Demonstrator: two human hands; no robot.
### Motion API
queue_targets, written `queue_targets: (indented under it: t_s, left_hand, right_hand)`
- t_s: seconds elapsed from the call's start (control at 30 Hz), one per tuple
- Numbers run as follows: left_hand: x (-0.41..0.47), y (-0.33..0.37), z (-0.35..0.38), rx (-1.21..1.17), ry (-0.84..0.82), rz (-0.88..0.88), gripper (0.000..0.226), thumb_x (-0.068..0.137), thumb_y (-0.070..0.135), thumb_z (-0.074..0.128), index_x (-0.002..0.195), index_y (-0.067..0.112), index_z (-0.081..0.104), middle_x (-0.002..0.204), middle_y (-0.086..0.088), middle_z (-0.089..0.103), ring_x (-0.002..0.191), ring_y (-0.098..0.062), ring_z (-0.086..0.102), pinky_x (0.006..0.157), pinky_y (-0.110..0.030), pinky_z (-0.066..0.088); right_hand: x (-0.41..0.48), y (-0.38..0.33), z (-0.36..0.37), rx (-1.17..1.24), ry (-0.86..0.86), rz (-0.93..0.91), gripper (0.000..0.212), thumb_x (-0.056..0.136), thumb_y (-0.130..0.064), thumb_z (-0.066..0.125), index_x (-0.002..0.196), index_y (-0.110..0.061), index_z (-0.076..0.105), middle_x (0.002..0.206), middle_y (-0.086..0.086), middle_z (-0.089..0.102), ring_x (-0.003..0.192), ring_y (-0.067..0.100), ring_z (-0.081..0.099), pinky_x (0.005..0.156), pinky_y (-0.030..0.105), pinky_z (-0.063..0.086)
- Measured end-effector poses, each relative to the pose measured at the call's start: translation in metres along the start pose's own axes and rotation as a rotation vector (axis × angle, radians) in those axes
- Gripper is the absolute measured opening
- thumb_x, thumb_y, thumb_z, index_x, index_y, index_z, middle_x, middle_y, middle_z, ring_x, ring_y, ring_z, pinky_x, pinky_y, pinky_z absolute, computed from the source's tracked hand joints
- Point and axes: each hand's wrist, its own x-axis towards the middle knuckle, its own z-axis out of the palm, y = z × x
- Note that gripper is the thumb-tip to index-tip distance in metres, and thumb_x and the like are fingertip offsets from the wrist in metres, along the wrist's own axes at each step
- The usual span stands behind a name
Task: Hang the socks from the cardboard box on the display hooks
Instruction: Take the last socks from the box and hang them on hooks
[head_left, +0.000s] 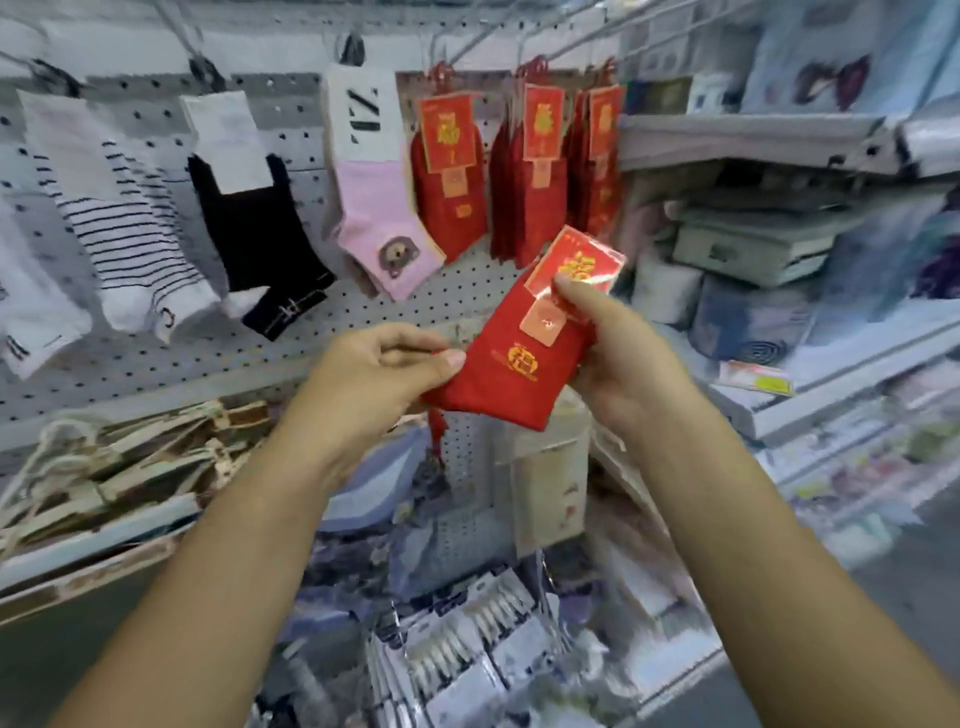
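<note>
While pinched, red socks (511, 358) between grips.

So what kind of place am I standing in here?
Most likely a retail shop aisle. Packaged socks hang from hooks on a pegboard wall, several red sock packs match the red pair held in both hands, and shelves hold stacked goods.

Lower shelf goods (467, 649) blurred; striped sock's hook (49, 73) unclear.
</note>
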Motion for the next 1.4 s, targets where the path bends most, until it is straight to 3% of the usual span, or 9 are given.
queue_targets:
  t_s: [0.1,0.2,0.43,0.53,0.8,0.93,1.13,1.23,1.4]
  left_hand:
    - [0.007,0.011,0.037,0.033,0.134,0.056,0.019,0.085,0.025,0.082,0.1,0.019,0.072,0.096,-0.006,0.078,0.097,-0.024,0.075,0.095,-0.046,0.059]
    - [0.017,0.021,0.062,0.025,0.271,0.131,0.02,0.086,0.026,0.081,0.102,0.02,0.071,0.097,-0.001,0.076,0.094,-0.013,0.074,0.095,-0.043,0.059]
    - [0.05,0.057,0.089,0.102,0.463,0.308,0.027,0.091,0.025,0.076,0.115,0.015,0.069,0.102,0.011,0.071,0.08,0.016,0.065,0.071,-0.001,0.048]
    - [0.068,0.068,0.099,0.145,0.451,0.344,0.03,0.09,0.031,0.076,0.117,0.021,0.068,0.106,0.013,0.071,0.094,0.007,0.067,0.081,-0.007,0.051]
    - [0.115,0.095,0.141,0.13,0.479,0.438,0.039,0.091,0.027,0.075,0.127,0.02,0.059,0.119,0.01,0.067,0.104,0.003,0.063,0.093,-0.016,0.051]
    - [0.134,0.114,0.171,0.188,0.475,0.539,0.031,0.094,0.024,0.073,0.124,0.019,0.064,0.116,0.011,0.068,0.105,0.005,0.063,0.089,-0.007,0.049]
    - [0.162,0.154,0.216,0.373,0.448,0.643,0.027,0.096,0.027,0.069,0.123,0.022,0.07,0.113,0.016,0.071,0.107,0.008,0.064,0.091,-0.005,0.046]
    - [0.173,0.176,0.23,0.432,0.476,0.693,0.03,0.096,0.029,0.07,0.126,0.025,0.07,0.117,0.016,0.071,0.11,0.007,0.063,0.096,-0.012,0.048]
    - [0.182,0.19,0.243,0.491,0.502,0.688,0.029,0.092,0.03,0.074,0.121,0.026,0.073,0.116,0.014,0.073,0.106,0.002,0.068,0.1,-0.03,0.055]
  right_hand:
    - [0.02,-0.024,-0.045,-0.049,0.02,-0.025,0.018,0.089,-0.025,0.073,0.104,-0.016,0.074,0.096,0.003,0.078,0.092,0.021,0.073,0.098,0.042,0.052]
    - [0.039,-0.046,-0.073,-0.105,0.011,-0.059,0.009,0.089,-0.024,0.073,0.093,-0.016,0.074,0.083,-0.001,0.078,0.077,0.017,0.072,0.082,0.036,0.055]
    - [0.076,-0.071,-0.1,-0.178,0.02,-0.094,0.036,0.085,-0.03,0.078,0.114,-0.008,0.07,0.092,0.006,0.078,0.075,0.016,0.074,0.062,0.029,0.058]
    - [0.084,-0.074,-0.109,-0.186,0.065,-0.121,0.036,0.086,-0.029,0.078,0.112,-0.007,0.067,0.097,0.01,0.078,0.084,0.024,0.076,0.071,0.039,0.062]
    - [0.11,-0.094,-0.138,-0.274,0.089,-0.249,0.047,0.083,-0.028,0.081,0.12,-0.016,0.055,0.096,0.004,0.075,0.068,0.012,0.075,0.051,0.024,0.057]
    - [0.139,-0.11,-0.137,-0.322,0.014,-0.318,0.043,0.083,-0.035,0.08,0.117,-0.022,0.056,0.103,0.002,0.075,0.085,0.017,0.076,0.077,0.039,0.062]
    - [0.176,-0.13,-0.116,-0.331,-0.112,-0.349,0.018,0.093,-0.037,0.067,0.104,-0.036,0.053,0.101,-0.011,0.069,0.091,0.011,0.07,0.08,0.034,0.058]
    - [0.189,-0.126,-0.102,-0.307,-0.112,-0.34,0.011,0.096,-0.038,0.062,0.103,-0.038,0.053,0.099,-0.013,0.065,0.095,0.013,0.068,0.089,0.044,0.057]
    - [0.197,-0.129,-0.078,-0.125,-0.076,-0.404,0.011,0.099,-0.031,0.058,0.109,-0.033,0.054,0.105,-0.01,0.065,0.098,0.012,0.065,0.091,0.038,0.054]
